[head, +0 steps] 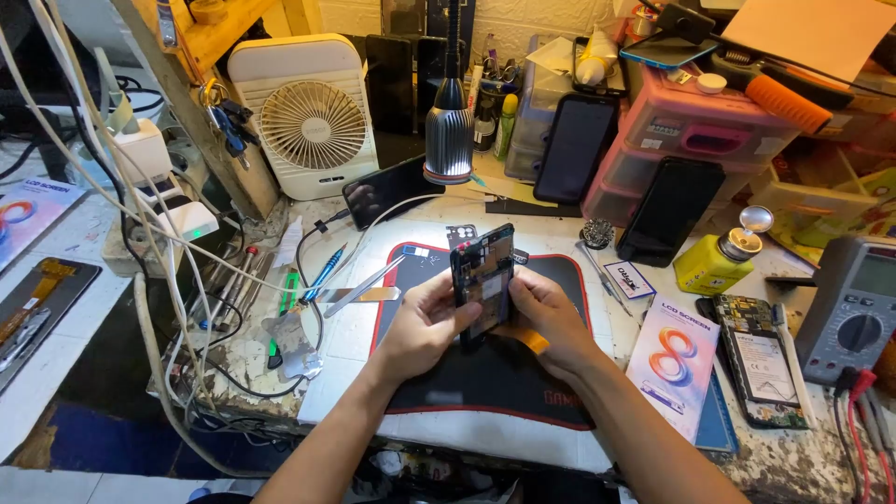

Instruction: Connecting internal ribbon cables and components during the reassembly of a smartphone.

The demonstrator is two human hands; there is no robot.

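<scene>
Head camera view, looking down at a crowded repair bench where two bare forearms reach in from the near edge and meet over a black work mat (485, 373) with a red border. Both hands hold up an opened phone (482, 280), its back cover off and dark inner parts showing. The phone stands nearly upright, tilted slightly, above the middle of the mat and under a gooseneck lamp (450, 140).

The left hand (420, 327) curls around the phone's left edge, thumb lying across the front near the lower half, fingers wrapped behind and out of sight. The right hand (551, 317) grips the right edge in the same way, thumb pressed on the front, fingers hidden behind. Both wrists are bent slightly inward, so the hands nearly touch below the phone. An orange strip (534, 342) shows just under the right palm.

Left of the mat lie metal tweezers (359, 289) and a blue-handled screwdriver (322, 273), among loose white cables. Far left stands a small white desk fan (313, 117). To the right, near the mat, lies a printed box (674, 364), and beside it a second opened phone (758, 359) showing its battery. A yellow bottle (714, 261) sits farther back, and a grey multimeter (854, 308) rests at the right edge. Several dark phones lean against pink storage drawers (691, 140) at the far side.
</scene>
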